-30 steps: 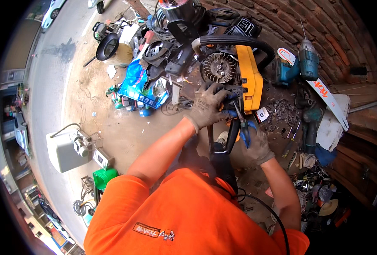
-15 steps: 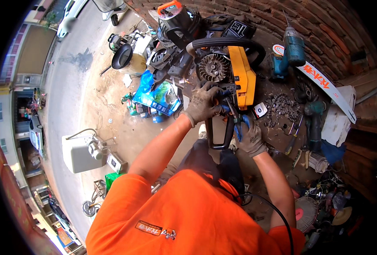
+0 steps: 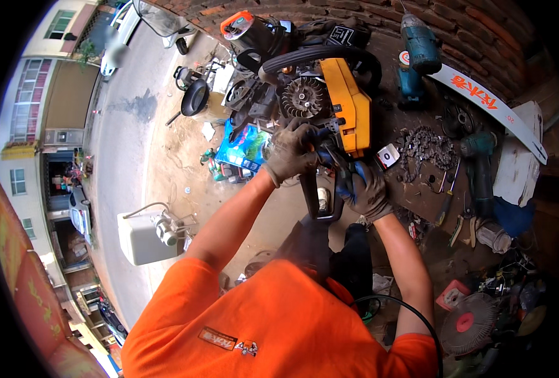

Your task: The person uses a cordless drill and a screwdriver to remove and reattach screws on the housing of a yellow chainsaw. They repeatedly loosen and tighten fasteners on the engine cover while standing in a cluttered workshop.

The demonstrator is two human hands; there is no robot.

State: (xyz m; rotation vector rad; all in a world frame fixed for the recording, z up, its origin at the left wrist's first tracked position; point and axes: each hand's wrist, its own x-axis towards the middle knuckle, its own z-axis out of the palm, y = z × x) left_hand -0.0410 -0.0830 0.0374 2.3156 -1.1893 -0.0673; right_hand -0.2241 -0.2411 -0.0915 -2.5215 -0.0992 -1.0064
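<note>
A chainsaw with a yellow-orange cover (image 3: 350,107) and an exposed finned flywheel (image 3: 303,96) rests in front of me, its black rear handle (image 3: 311,198) toward my body. My left hand (image 3: 292,151), in a grey work glove, is closed at the saw's rear, just below the flywheel; bits of blue show by its fingertips, but what it pinches is hidden. Also gloved, my right hand (image 3: 369,194) is wrapped round blue-handled pliers (image 3: 359,171) beside the rear handle. The pliers' dark jaws point toward the left fingers, and their tip is hard to make out.
Right of the saw lie a heap of saw chain (image 3: 426,150), a white guide bar (image 3: 494,104), a teal cordless drill (image 3: 422,47), another teal power tool (image 3: 479,164) and a screwdriver (image 3: 445,205). Leftward are a blue bag (image 3: 240,148), a black pan (image 3: 195,96) and a white tank (image 3: 144,238).
The view has shifted, so the surroundings sit differently in the picture. Both hands stay at the saw's rear; the right has moved slightly closer to the left, with the pliers still in it.
</note>
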